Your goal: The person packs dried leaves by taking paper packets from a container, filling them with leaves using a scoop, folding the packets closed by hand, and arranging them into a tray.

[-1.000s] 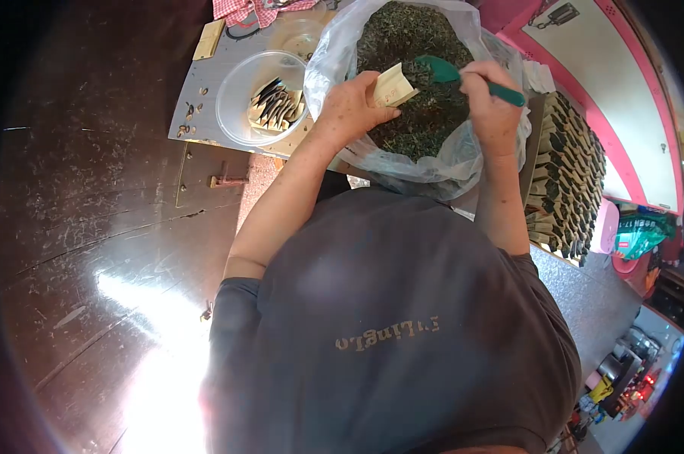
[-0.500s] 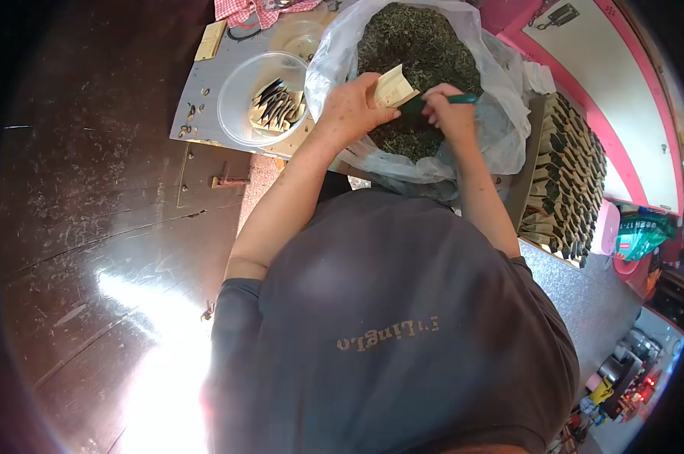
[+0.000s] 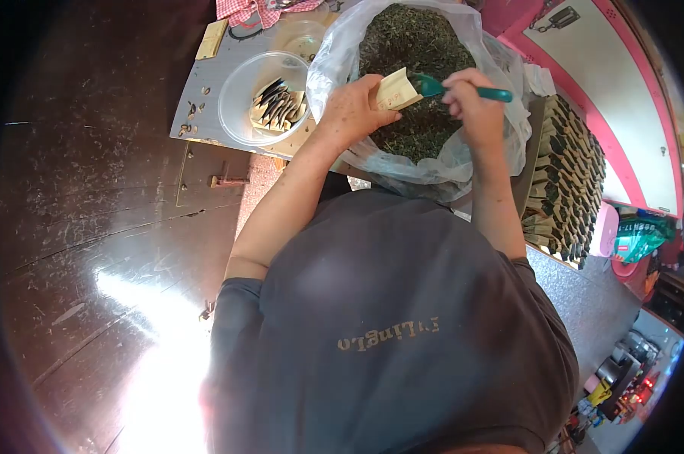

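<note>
The left hand pinches a paper packet between thumb and fingers, its open end turned to the right, over the near left part of the dark dried leaves. The right hand grips the handle of a green scoop, the fingers curled round it; the scoop's bowl is just beside the packet's mouth, though whether they touch I cannot tell. The leaves lie in a clear plastic bag, its rim spread wide around them. Left of the bag, on the counter, a clear round tub holds a cluster of small packets. A smaller clear tub is at its far side, and a flat wooden piece lies near the counter's far left edge, with a red checked cloth beyond. To the right of the bag stand dense rows of packets.
</note>
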